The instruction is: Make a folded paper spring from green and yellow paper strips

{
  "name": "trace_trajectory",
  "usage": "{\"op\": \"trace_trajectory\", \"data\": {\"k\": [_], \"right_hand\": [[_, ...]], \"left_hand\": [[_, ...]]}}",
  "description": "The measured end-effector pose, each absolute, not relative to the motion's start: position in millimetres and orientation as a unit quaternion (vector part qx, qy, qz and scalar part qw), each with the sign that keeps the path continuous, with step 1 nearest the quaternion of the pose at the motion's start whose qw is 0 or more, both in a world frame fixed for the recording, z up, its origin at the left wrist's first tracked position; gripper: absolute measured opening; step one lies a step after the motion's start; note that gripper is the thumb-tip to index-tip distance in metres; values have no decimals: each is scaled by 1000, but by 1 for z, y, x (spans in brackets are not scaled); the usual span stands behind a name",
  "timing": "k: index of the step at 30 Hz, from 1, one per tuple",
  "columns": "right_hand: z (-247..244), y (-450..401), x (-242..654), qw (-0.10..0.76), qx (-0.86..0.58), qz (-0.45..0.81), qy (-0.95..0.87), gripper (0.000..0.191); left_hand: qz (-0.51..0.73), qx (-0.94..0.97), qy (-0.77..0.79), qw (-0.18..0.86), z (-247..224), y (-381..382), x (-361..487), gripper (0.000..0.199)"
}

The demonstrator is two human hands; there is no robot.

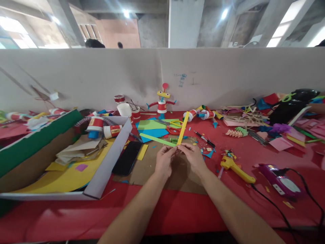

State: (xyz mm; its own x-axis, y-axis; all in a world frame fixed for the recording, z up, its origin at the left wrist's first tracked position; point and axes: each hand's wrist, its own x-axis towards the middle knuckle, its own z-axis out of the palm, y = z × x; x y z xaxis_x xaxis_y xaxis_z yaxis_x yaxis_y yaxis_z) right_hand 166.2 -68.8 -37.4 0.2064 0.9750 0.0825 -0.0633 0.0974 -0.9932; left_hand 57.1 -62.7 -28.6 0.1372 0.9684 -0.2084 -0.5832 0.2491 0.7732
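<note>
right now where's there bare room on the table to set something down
Bare red tabletop shows in front of the open box, and between the forearms, nearer you than the cardboard. It's crowded at far right with paper scraps, and at the cardboard's far edge with paper sheets.

The left hand [165, 159] and right hand [193, 156] hide the near ends of the green strip [157, 139] and yellow strip [183, 128], so how these join cannot be told. Both forearms are cut off by the bottom edge. The strips partly cover a folded green piece [173, 140]. The left edge crops the open box [101, 169], and the right edge cuts through the pink paper [313, 123]. Blue writing [182, 79] on the partition [114, 74] is too faint and small to read. Behind it, the partition hides all but the dark top of a head [94, 43].
</note>
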Motion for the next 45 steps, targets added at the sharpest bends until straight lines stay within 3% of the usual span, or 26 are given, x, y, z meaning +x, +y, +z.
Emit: {"op": "trace_trajectory", "data": {"k": [5, 16, 25, 36, 42, 45], "right_hand": [[-36, -68, 166, 590, -487, 481, -429, 24], [-37, -71, 166, 591, -500, 387, -501, 24], [-38, -75, 162, 608, -516, 329, -506, 18], [-26, -71, 172, 672, -506, 390, -374, 20], [-28, -75, 161, 592, -483, 446, -466, 26], [-30, -76, 157, 601, -468, 460, -456, 25]], "left_hand": [[546, 302, 378, 684, -29, -58, 53, 25], [561, 393, 343, 643, -28, -60, 53, 21], [524, 451, 428, 581, -29, -59, 49, 16], [554, 263, 414, 672, -25, -45, 36, 23], [550, 340, 443, 621, -25, -51, 40, 16], [545, 393, 453, 586, -27, -54, 44, 15]]}}
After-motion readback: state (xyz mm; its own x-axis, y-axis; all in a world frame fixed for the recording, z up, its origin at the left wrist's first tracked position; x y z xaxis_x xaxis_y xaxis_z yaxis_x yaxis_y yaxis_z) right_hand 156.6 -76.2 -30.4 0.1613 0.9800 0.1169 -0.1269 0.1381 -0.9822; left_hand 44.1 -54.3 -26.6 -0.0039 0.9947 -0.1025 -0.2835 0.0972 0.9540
